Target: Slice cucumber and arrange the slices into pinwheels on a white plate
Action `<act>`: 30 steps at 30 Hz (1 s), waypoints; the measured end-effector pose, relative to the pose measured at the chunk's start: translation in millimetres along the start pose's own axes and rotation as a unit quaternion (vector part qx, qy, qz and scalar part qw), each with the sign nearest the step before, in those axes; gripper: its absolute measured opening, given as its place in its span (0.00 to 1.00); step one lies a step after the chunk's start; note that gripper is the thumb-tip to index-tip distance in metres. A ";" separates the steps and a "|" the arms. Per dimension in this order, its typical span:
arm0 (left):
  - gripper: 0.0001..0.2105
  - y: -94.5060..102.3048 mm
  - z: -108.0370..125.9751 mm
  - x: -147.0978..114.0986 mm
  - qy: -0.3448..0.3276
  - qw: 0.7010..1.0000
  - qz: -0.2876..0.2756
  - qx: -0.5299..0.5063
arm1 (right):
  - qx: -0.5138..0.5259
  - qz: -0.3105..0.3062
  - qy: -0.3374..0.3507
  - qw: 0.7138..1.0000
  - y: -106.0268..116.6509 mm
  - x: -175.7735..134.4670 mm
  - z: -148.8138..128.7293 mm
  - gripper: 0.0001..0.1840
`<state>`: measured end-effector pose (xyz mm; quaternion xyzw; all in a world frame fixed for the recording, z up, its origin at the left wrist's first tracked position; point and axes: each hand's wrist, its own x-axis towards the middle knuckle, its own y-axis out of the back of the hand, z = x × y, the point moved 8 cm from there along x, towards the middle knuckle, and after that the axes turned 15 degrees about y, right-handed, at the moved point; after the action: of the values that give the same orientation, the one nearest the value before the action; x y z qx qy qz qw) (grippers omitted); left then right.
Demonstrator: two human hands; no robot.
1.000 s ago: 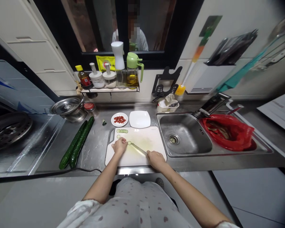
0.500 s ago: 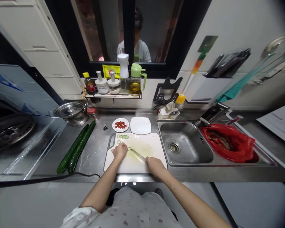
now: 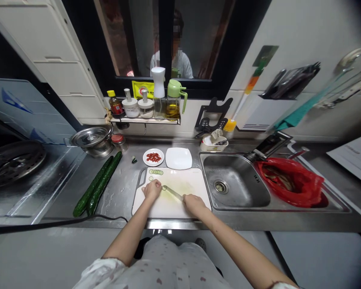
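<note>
Head view: a round cucumber slice (image 3: 164,188), pale with a green rim, lies on the smooth white cutting board (image 3: 176,210) just beside my left fingers (image 3: 158,184), whether together or parted I cannot tell, and at the tip of the slim metal knife (image 3: 174,194) whose handle my right fingers (image 3: 186,198) clamp.

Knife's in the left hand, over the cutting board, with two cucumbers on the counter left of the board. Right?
Wrong hand: the head view shows the knife in the right hand. The rest holds: it is over the cutting board, with two cucumbers on the counter left of the board.
</note>
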<state>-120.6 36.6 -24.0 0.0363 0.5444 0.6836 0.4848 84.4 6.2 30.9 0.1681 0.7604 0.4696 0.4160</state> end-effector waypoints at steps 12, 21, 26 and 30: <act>0.05 -1.4 -0.8 1.1 -0.001 1.000 -0.001 -0.003 | 0.005 0.001 0.001 1.000 -1.5 1.6 0.5 0.19; 0.05 0.0 -0.8 0.6 -0.005 1.000 0.003 -0.008 | -0.008 -0.004 0.004 1.000 -2.1 0.4 1.8 0.17; 0.05 -0.1 -0.5 0.1 -0.002 1.000 0.004 -0.007 | -0.006 -0.016 -0.002 1.000 -6.2 -8.7 7.3 0.17; 0.05 -0.2 -0.8 0.3 -0.001 1.000 0.002 -0.009 | -0.007 -0.017 -0.003 1.000 -9.5 -12.4 10.4 0.18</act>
<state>-121.1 36.3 -24.6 0.0342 0.5377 0.6893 0.4844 101.3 -0.6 26.5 0.1536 0.7584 0.4672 0.4278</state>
